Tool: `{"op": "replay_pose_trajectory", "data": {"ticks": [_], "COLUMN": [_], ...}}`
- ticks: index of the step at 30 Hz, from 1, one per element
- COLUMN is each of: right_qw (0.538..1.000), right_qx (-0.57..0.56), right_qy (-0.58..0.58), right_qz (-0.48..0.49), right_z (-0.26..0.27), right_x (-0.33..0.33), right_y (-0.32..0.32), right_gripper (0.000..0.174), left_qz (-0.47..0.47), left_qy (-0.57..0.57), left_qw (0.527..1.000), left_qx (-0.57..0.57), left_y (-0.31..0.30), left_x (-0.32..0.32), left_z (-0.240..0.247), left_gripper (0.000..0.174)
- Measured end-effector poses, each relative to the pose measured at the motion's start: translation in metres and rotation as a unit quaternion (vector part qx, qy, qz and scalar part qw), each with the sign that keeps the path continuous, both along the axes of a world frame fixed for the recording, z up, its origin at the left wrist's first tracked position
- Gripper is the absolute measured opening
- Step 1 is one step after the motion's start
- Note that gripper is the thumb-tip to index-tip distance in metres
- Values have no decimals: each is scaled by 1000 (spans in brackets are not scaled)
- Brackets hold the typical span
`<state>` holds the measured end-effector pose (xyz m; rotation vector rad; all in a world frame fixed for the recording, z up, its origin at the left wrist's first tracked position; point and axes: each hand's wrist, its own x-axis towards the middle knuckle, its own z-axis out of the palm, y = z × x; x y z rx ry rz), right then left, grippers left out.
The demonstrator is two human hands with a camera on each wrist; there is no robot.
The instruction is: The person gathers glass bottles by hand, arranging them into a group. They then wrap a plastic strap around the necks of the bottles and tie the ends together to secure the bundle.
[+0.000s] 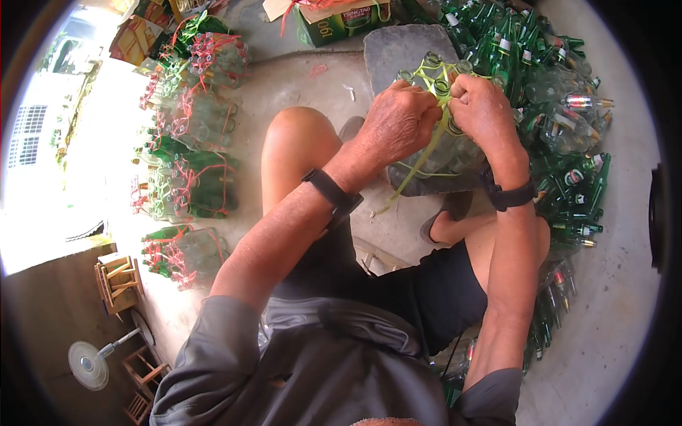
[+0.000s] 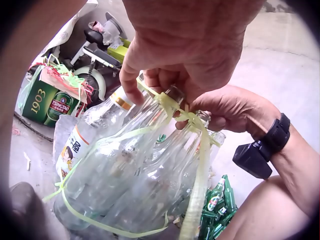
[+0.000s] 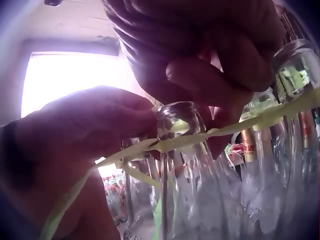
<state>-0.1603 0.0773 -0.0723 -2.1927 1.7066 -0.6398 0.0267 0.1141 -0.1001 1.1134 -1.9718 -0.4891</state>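
Note:
A cluster of clear glass bottles (image 2: 150, 175) stands on a grey stone slab (image 1: 405, 46) between my knees. Yellow-green plastic strap (image 2: 202, 165) winds around the bottle necks, and a loose end trails down in front. Another loop of strap runs round the lower bodies of the bottles. At the necks, my left hand (image 1: 401, 121) pinches the strap with curled fingers. Close beside it my right hand (image 1: 484, 110) also pinches the strap, its fingertips right at a bottle mouth (image 3: 181, 120). One bottle carries a white label (image 2: 75, 145).
Many loose green bottles (image 1: 501, 60) lie heaped along the right. To the left stand bundles of bottles (image 1: 202, 181) tied with red strap. A green Tsingtao box (image 1: 344, 25) sits ahead. Wooden stools (image 1: 117, 280) and a fan (image 1: 89, 364) are at the lower left.

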Motion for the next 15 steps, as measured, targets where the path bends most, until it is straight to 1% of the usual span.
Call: {"op": "replay_pose_trajectory", "data": {"ticks": [2,5,9,11,15], "right_qw": [999,996,993,984,981], "right_qx": [42,60,93,164,185], "right_qy": [-26,-58,-69,-65,-63], "right_qz": [3,-4,-9,-5,2], "right_z": [-6,-10,-8,1,2], "right_x": [-3,-3,-1,2,0], "right_y": [3,-1,-4,-13,-9], "right_gripper": [9,12,16,21,24], "left_qz": [2,2,2,3,3], "left_qy": [1,9,1,-6,-14], "left_qw": [1000,1000,1000,1000,1000], "left_qx": [7,10,16,14,12], "left_y": [8,8,8,-1,1], "left_x": [-2,-1,0,1,-2], "left_z": [0,1,1,2,0], "left_gripper": [10,10,11,11,11]}}
